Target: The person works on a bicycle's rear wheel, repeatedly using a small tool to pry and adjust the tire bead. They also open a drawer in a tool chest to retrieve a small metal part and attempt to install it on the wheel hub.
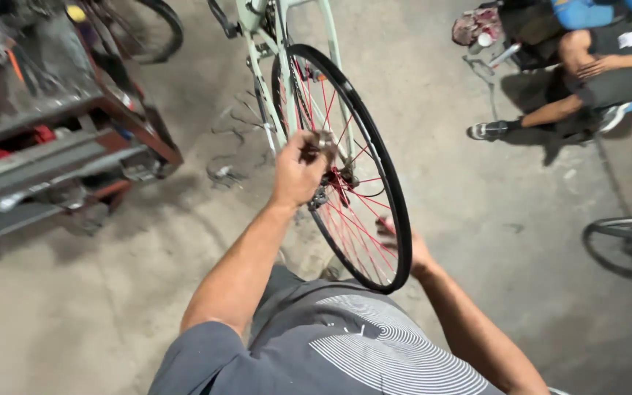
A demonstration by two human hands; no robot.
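From the head camera, the left hand [298, 172] is curled nearly closed, its fingertips pinching a small dark metal part [323, 139] held just above the hub [334, 183] of the bicycle wheel [363, 168]. The right hand [404, 245] sits behind the wheel's lower half, its fingers reaching in among the spokes; the rim and tyre hide most of it, so I cannot tell how far it is opened. The wheel has a thin black tyre, a dark rim and bright red spokes fanning out from a red hub. It stands upright on edge, seen almost edge-on as a narrow oval, its long axis running from the top near the frame down toward the person's chest. It sits in the pale green bicycle frame [272, 58], which rises above the wheel. Left of the wheel stands a rusty metal tool cart [60, 153]; well to its right, another person sits on the concrete floor [491, 219].
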